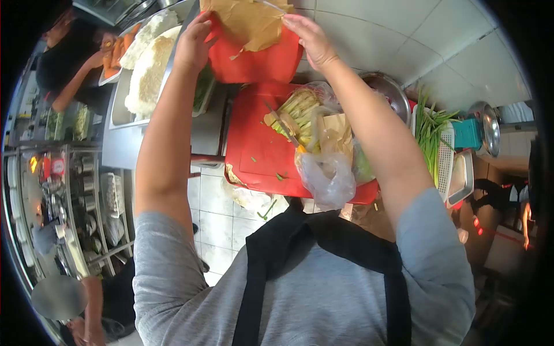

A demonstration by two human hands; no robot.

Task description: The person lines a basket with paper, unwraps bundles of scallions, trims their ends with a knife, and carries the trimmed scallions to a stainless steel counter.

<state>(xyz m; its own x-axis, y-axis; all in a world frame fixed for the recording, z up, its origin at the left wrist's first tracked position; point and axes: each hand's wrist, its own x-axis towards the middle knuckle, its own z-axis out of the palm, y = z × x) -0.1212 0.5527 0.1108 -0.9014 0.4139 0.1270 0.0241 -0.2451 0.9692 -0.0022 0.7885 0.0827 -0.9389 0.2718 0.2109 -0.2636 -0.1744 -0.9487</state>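
Observation:
My left hand [195, 43] grips the left side of a red plastic container [254, 64] with brown paper [245, 26] on it. At the opposite side, my right hand [311, 41] has its fingers closed at the upper edge. The container is raised above the far end of a red table [254, 155]. Pale green leafy stalks [300, 109] lie on that table, with what looks like a knife [288, 131] across them. Nearer me are a clear plastic bag [329, 176] and a brown paper bag [336, 135].
A metal tray [120, 106] of white food stands left, with carrots [118, 52] beyond. On the right are a metal bowl [389, 95], green onions [430, 130] in a white basket [445, 164], and a teal box [466, 134]. Other people work at the left. A tiled wall rises ahead.

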